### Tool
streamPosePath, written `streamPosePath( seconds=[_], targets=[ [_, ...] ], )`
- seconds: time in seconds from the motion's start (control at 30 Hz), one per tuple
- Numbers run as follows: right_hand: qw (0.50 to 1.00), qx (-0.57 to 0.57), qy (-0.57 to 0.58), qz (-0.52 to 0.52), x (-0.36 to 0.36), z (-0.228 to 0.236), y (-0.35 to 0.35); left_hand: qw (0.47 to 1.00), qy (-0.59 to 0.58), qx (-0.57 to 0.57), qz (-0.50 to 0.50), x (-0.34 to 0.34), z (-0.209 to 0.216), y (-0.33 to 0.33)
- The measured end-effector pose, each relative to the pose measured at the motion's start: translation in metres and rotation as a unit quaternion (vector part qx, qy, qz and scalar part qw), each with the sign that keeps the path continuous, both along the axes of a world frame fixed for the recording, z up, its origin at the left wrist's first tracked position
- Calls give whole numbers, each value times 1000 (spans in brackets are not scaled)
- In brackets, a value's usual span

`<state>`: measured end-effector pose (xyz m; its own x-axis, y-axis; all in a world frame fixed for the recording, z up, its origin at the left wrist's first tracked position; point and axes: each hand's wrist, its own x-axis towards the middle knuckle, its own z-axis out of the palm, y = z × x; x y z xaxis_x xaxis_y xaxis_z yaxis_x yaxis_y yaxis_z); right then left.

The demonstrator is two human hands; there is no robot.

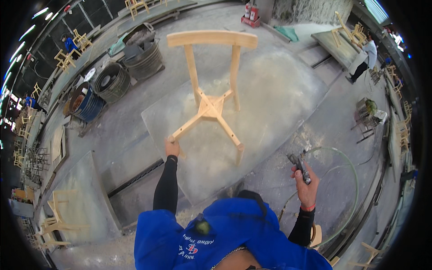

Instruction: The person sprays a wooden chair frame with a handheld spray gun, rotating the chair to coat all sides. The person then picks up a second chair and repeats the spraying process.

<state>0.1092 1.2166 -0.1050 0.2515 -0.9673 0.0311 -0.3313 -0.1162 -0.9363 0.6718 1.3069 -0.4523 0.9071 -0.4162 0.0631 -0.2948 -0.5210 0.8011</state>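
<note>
A pale wooden chair frame (210, 107) without a seat panel stands upright in front of me, its curved back rail on the far side and crossed seat bars in the middle. My left hand (172, 147) is closed round the top of its near left leg. Off to the right and apart from the chair, my right hand (307, 186) grips a dark metal spray gun (299, 165). A pale green hose (355, 180) loops from near the gun down to the right. Under the chair lies a large dusty grey board (279, 103).
Several grimy drums (111, 83) line the far left. More chair frames (56, 213) stand lower left. A co-worker in a light top (370, 54) is by a table (335, 47) at the far right. Fire extinguishers (251, 12) sit at the back; a small stand (366, 117) is right.
</note>
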Motion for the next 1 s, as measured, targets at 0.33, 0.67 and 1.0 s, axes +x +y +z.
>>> streamPosePath(
  seconds=[0.33,0.67,1.0],
  targets=[
    [993,113,-34,22,-16,-27,24,737,-19,434,-518,-217,-176,212],
    [987,115,-40,109,-82,-70,2,683,73,550,-475,-314,-108,281],
    [974,14,-91,208,-153,-61,-22,940,324,49,-98,-350,-10,102]
  ],
)
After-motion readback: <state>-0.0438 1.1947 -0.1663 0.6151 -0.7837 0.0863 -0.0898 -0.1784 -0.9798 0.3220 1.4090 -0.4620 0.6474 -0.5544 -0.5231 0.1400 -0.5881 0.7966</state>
